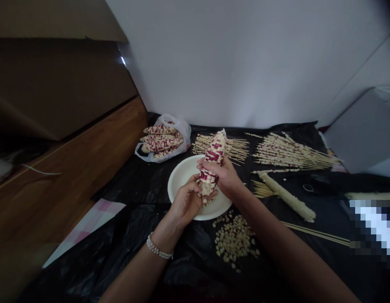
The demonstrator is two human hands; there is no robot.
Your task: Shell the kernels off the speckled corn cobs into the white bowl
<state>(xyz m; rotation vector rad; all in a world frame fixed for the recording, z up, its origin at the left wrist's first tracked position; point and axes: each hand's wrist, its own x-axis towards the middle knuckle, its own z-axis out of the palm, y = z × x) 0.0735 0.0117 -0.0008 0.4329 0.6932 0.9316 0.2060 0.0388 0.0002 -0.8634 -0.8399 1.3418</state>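
A red and cream ear of corn (215, 152) is held upright, slightly tilted, over a white bowl (179, 181). My right hand (225, 173) is wrapped round its middle, the thumb across the front. At the lower end, where some kernels are gone and pale cob shows, my left hand (189, 200) grips it with bent fingers. A few loose kernels lie in the bowl below. A beaded bracelet circles my left wrist.
A plastic bag (186, 131) with several corn ears stands behind left. Kernel-threaded sticks lie in two bundles (210, 145) (277, 151) behind. To the right are a bare cob (289, 198) and thin sticks (315, 232). Loose kernels (234, 240) are piled in front of the bowl.
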